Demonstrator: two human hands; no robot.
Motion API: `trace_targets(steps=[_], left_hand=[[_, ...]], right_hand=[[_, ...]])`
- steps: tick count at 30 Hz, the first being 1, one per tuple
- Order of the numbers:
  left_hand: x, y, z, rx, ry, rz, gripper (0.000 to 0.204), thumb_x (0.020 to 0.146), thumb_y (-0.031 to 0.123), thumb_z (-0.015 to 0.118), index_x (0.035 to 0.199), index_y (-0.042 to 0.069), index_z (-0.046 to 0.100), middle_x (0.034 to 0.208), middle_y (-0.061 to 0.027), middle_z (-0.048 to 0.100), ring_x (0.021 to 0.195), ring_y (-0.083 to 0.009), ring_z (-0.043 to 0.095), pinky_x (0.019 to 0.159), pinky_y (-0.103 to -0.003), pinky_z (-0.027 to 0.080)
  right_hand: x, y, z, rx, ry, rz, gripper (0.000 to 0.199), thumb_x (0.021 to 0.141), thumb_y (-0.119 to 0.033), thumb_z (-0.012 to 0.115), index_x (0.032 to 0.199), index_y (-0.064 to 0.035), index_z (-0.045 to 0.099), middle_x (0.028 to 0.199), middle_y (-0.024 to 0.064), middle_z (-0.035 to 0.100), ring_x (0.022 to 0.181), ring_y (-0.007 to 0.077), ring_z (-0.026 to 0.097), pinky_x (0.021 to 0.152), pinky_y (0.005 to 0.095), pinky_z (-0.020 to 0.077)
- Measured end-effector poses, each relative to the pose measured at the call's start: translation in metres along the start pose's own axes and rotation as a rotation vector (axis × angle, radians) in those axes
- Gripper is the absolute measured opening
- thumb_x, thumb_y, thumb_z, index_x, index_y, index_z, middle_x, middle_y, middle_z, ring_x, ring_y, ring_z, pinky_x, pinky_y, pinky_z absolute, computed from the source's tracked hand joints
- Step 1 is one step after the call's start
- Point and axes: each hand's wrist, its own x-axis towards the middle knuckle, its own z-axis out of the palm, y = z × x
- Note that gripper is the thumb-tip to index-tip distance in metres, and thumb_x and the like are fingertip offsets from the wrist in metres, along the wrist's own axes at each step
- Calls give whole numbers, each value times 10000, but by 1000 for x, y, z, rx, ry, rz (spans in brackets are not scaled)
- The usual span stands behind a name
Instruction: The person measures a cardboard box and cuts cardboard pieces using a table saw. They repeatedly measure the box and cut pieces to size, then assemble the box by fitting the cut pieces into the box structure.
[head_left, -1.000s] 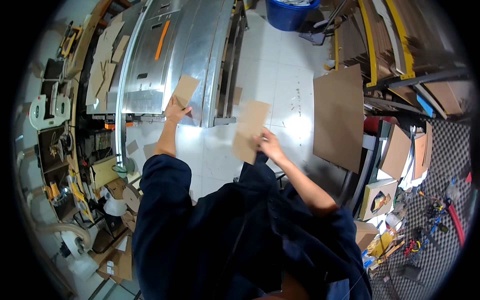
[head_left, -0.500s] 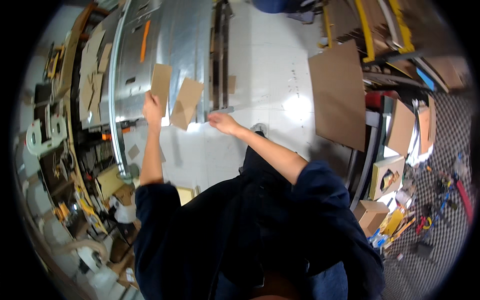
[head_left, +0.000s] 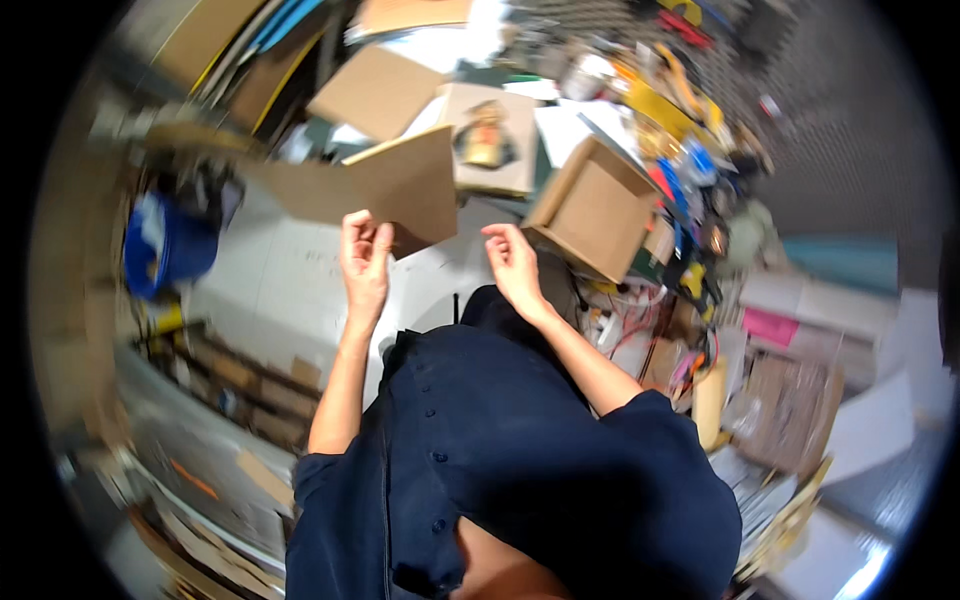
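My left hand (head_left: 365, 268) is raised with its fingers loosely bent and the thumb apart. Nothing shows in its grasp. Just beyond it is a brown cardboard sheet (head_left: 412, 190), and I cannot tell whether the fingertips touch it. My right hand (head_left: 514, 268) has its fingers loosely bent, holding nothing, beside the near corner of an open brown cardboard box (head_left: 607, 205). Behind the sheet, a pale panel with a small picture (head_left: 500, 168) lies on the worktop. A plain cardboard piece (head_left: 378, 92) is next to it.
Tools and bright plastic items clutter the worktop around a yellow object (head_left: 660, 110). A blue bucket (head_left: 170, 245) stands on the floor at left. The metal table (head_left: 190, 440) is at lower left, with a cardboard strip (head_left: 265, 478) on it. Wrapped cardboard (head_left: 790, 410) is at right.
My view has swung right, from the metal table to the cluttered worktop. The cardboard strip is out of my left hand. Both hands are now near the sheet and box.
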Motion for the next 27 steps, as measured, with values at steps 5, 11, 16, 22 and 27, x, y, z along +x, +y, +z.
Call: trace_targets(steps=[5,11,16,22,27], left_hand=[[29,-33,220,169,-531,17,133,964,84,573,1086,33,571,936,-21,577,868,-84,545,787,-225,452],[79,-129,304,632,-1191,426,247,854,-18,563,1095,36,571,1011,-159,631,1019,-370,588,1078,-486,376],[110,-156,321,1082,-1389,514,411,787,-43,539,1180,76,555,1127,-135,629,1134,-339,565,1071,-468,377],[140,-169,338,1177,-1543,606,416,834,7,503,1238,95,545,1143,-146,608,1152,-324,545,1019,-424,411],[125,-174,342,1306,-1573,674,432,820,13,543,1242,103,522,1159,-106,583,1146,-291,539,1022,-401,404]], right_hand=[[-5,82,-162,-134,662,85,298,868,-90,639,1126,-11,513,962,136,527,897,274,547,832,388,455],[-2,162,-219,-323,524,162,601,793,-128,730,1254,77,403,1203,229,428,997,327,525,872,397,482],[1,168,-221,-134,354,374,615,833,-155,656,1340,-1,343,1263,287,438,1141,467,492,939,484,458],[3,172,-224,-87,284,408,561,848,-147,632,1324,5,376,1184,283,535,1042,450,577,860,479,503],[2,169,-224,-56,281,392,554,859,-161,628,1326,5,381,1181,286,538,1019,449,591,834,476,513]])
